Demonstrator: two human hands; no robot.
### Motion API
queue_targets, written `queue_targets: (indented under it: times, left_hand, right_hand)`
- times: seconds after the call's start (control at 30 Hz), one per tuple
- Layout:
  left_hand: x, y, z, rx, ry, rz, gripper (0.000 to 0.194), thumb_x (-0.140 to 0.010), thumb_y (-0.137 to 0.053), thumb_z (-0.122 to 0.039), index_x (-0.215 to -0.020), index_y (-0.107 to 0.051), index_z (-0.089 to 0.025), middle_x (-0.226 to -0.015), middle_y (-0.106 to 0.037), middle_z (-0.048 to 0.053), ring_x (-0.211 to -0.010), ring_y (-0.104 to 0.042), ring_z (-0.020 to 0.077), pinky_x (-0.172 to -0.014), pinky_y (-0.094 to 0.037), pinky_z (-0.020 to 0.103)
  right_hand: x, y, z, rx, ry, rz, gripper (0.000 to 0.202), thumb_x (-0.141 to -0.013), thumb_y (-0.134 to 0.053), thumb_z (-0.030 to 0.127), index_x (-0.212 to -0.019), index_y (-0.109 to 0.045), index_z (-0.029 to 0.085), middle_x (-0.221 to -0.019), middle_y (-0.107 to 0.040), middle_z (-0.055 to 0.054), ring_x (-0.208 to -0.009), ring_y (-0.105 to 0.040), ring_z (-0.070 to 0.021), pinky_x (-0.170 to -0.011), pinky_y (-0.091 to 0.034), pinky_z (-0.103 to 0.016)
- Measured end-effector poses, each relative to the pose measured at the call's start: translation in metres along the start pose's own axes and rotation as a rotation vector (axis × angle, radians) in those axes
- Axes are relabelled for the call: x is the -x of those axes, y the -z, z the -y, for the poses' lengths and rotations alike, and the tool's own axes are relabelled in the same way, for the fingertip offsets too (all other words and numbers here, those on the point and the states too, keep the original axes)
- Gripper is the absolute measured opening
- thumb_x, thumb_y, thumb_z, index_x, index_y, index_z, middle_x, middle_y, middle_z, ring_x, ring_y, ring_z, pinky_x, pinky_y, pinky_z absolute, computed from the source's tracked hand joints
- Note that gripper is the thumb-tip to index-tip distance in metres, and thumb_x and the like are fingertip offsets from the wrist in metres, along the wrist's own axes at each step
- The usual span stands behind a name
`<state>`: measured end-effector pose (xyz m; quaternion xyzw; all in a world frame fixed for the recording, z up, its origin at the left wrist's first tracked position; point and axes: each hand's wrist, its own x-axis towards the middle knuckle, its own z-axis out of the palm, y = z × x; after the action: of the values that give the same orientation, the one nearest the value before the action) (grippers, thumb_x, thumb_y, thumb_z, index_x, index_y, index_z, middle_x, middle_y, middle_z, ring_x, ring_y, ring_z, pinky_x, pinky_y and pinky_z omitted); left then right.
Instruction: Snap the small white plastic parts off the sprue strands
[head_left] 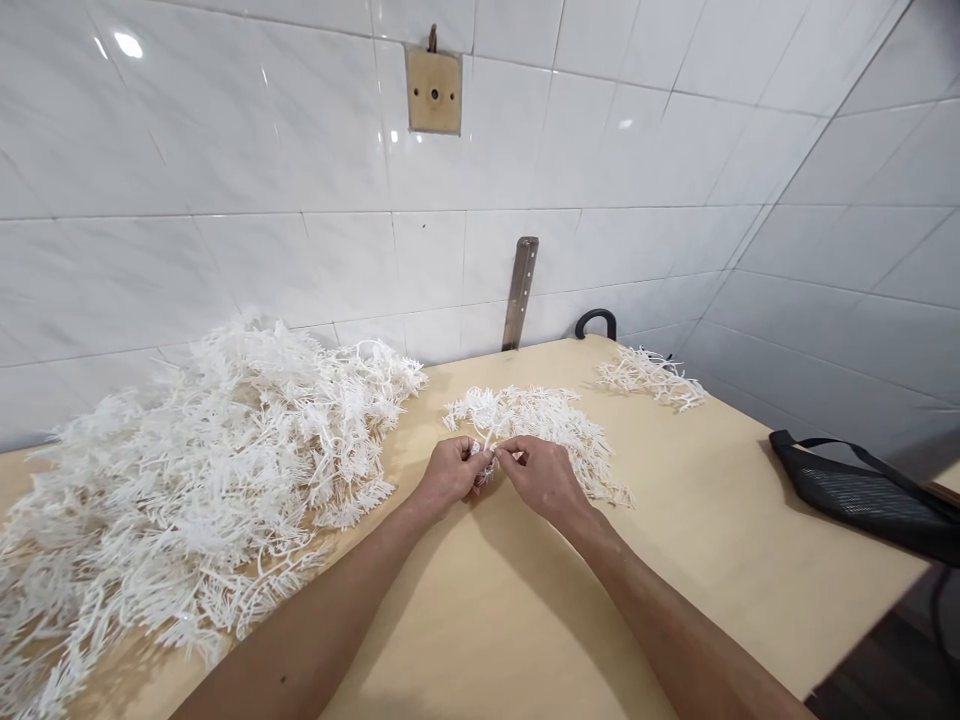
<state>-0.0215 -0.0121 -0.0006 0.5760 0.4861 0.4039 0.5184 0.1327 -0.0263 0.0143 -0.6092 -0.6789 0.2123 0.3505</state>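
Near the middle of the table, my left hand [454, 470] is closed around a small white branched piece [484, 470]. The fingertips of my right hand [538, 474] pinch the same piece from the right, and the two hands nearly touch. Just behind them lies a small pile of white branched strands [551, 420], partly hidden by my right hand. A much larger heap of similar white strands [232, 480] spreads over the left side of the table. The fine parts between my fingertips are too small to tell apart.
A small white bunch [652, 377] lies at the table's back right, by a black curved handle [598, 318]. A black mesh bag [855, 490] rests on the right edge of the tan table [720, 540]. A metal strip [520, 293] stands against the tiled wall.
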Motion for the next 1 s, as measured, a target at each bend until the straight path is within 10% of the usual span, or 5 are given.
queue_targets:
  times: [0.37, 0.7, 1.0]
  left_hand:
    - [0.001, -0.001, 0.001, 0.003, -0.001, 0.023, 0.032, -0.081, -0.061, -0.039, -0.061, -0.045, -0.019, -0.048, -0.051, -0.003, -0.036, -0.045, 0.0083, -0.036, -0.032, 0.019]
    - [-0.008, -0.006, 0.003, -0.295, -0.051, -0.192, 0.029, -0.076, -0.058, -0.02, -0.056, -0.037, -0.02, -0.052, -0.043, -0.005, -0.051, -0.039, 0.0101, -0.049, -0.026, 0.023]
    - [-0.004, 0.003, 0.006, 0.145, 0.073, -0.044, 0.031, -0.08, -0.062, -0.038, -0.065, -0.042, -0.02, -0.049, -0.045, -0.006, -0.038, -0.037, 0.0068, -0.039, -0.025, 0.02]
  right_hand:
    - [-0.003, 0.0, -0.005, -0.141, -0.111, 0.116, 0.025, -0.083, -0.055, 0.038, -0.083, -0.072, 0.02, -0.062, -0.065, 0.001, -0.04, -0.055, -0.0123, -0.047, -0.044, -0.025]
    - [-0.001, -0.022, -0.007, 0.302, 0.282, -0.092, 0.021, -0.09, -0.046, 0.018, -0.077, -0.063, 0.018, -0.081, -0.067, -0.007, -0.067, -0.057, -0.0157, -0.062, -0.038, -0.027]
    - [-0.02, 0.01, -0.038, 0.241, 0.097, -0.38, 0.015, -0.083, -0.05, 0.025, -0.085, -0.063, 0.017, -0.087, -0.067, -0.008, -0.069, -0.057, -0.0186, -0.073, -0.042, -0.033]
